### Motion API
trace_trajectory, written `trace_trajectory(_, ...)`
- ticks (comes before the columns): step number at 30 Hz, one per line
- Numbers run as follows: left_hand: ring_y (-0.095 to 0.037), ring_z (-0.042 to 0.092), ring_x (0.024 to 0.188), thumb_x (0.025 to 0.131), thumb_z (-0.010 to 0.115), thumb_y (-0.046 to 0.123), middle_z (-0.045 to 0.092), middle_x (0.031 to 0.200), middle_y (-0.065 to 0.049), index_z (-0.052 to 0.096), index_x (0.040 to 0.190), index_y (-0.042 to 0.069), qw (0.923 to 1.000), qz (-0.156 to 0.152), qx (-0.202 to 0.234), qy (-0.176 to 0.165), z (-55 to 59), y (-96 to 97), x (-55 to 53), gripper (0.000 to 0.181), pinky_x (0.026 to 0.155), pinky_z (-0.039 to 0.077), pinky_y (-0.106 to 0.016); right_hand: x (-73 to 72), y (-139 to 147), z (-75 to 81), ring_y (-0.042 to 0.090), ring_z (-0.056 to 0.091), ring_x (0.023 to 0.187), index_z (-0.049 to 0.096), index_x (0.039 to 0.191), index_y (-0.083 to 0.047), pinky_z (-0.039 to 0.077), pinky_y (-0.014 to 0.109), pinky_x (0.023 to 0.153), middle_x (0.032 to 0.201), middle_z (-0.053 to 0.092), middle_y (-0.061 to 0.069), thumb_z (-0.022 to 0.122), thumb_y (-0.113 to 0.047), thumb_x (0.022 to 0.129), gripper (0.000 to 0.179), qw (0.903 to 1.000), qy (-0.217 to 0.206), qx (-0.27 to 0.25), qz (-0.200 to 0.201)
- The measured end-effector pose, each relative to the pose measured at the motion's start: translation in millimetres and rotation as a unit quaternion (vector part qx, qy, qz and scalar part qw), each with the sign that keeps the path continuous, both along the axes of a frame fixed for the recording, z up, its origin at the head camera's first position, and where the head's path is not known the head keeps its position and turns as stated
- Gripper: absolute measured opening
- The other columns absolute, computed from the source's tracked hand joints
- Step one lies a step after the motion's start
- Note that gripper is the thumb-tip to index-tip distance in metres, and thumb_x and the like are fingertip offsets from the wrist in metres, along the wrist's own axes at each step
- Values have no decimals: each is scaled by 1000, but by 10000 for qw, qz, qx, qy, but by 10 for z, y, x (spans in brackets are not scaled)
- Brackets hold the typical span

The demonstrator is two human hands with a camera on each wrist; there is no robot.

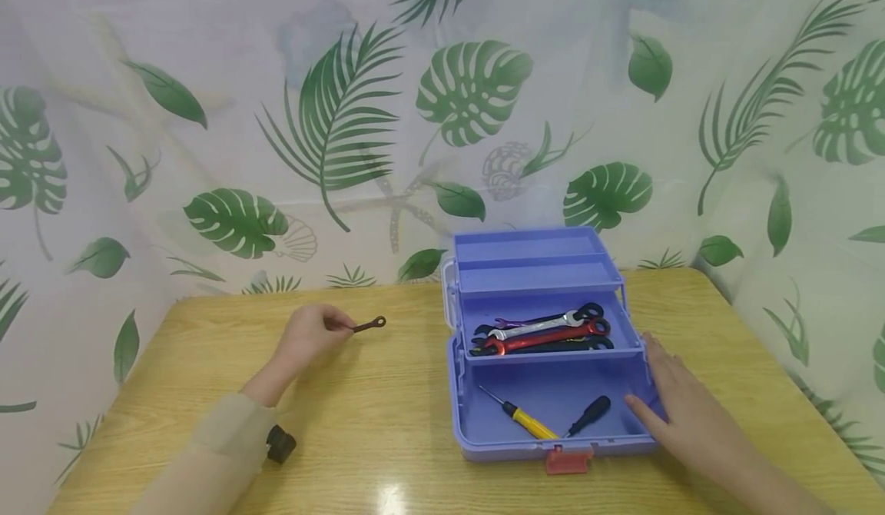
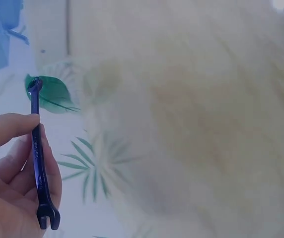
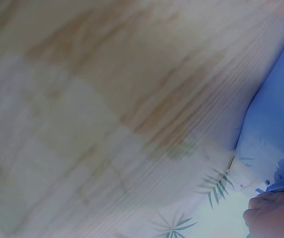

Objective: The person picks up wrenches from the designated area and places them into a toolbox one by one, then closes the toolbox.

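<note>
My left hand (image 1: pixel 313 338) pinches a small dark wrench (image 1: pixel 370 323) between thumb and fingers, above the left part of the table. In the left wrist view the wrench (image 2: pixel 38 158) stands upright, ring end up, open end down by the palm. On the right, my right hand (image 1: pixel 691 407) rests against the right side of a blue-purple toolbox (image 1: pixel 553 446), thumb at its front rim, fingers along the wall. Several wrenches (image 1: pixel 542 333), among them a red and a silver one, lie in the toolbox's middle tray. Below, a yellow screwdriver (image 1: pixel 528 420) and a black screwdriver (image 1: pixel 590 415) lie in the bottom.
The toolbox stands open on a wooden table (image 1: pixel 387 415), its upper tray (image 1: pixel 535 261) raised at the back. A red latch (image 1: pixel 568 461) hangs at the front. Behind the table is a leaf-patterned curtain (image 1: pixel 373 115). A black wrist device (image 1: pixel 280 444) sits by the left sleeve.
</note>
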State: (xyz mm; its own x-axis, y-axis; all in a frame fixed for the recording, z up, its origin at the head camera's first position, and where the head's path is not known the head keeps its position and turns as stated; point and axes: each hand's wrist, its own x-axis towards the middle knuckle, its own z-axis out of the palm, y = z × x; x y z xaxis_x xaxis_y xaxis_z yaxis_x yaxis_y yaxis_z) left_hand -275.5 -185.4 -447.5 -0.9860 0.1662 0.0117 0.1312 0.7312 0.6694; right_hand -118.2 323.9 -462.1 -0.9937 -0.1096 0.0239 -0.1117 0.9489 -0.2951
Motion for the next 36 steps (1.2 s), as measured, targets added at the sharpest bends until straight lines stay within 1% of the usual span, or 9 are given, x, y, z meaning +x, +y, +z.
trace_trajectory(3,-22,73,85,93,76,5,80,93,-13,82,94,4,9999,-83,49,85,75,58,22,6,79,59,-36,1,6,-1,64,34,147,7,166,9,32,77,117,166,26,41,60,-47,106,98,10000,-15,27,-22)
trace_trajectory(11,-25,74,89,96,77,5,80,96,-13,82,97,3,9987,-437,90,262,262,215,70,6,83,61,-42,5,20,-14,64,34,147,7,167,8,33,77,116,166,25,40,60,-47,106,97,10000,30,-5,14)
trace_trajectory(17,-27,76,91,97,77,6,81,97,-14,82,100,3,9977,-593,177,286,389,360,102,7,85,63,-42,0,23,-24,62,34,148,9,166,9,33,76,116,167,25,39,60,-46,106,96,9999,80,-57,59)
trace_trajectory(21,-27,77,93,96,78,7,82,98,-12,83,100,5,9966,-715,146,381,443,462,99,7,87,63,-43,-4,19,-21,62,32,149,7,166,9,32,76,117,168,23,39,60,-47,106,97,10000,13,-69,43)
trace_trajectory(25,-27,77,94,96,78,7,82,99,-11,83,99,6,9947,-893,218,456,496,573,99,6,88,63,-43,-11,24,-21,62,30,150,5,167,8,30,77,118,168,21,39,58,-48,107,98,10000,-26,-79,31)
trace_trajectory(28,-27,77,95,95,79,7,82,101,-11,82,100,6,9937,-976,281,465,528,660,102,6,88,63,-42,-5,22,-21,62,30,150,6,167,8,31,76,118,168,21,39,59,-47,107,97,9999,2,-109,46)
trace_trajectory(33,-25,77,94,94,80,7,82,100,-11,82,99,6,9924,-1085,333,466,556,814,97,5,88,64,-39,2,15,-20,61,30,151,8,166,10,31,76,118,168,22,39,61,-44,106,96,9998,75,-137,95)
trace_trajectory(36,-24,78,92,93,81,7,82,98,-10,83,98,6,9914,-1158,345,501,560,908,88,5,86,64,-37,-2,17,-22,62,31,150,7,166,9,31,76,118,168,23,39,60,-45,107,96,9999,56,-90,86)
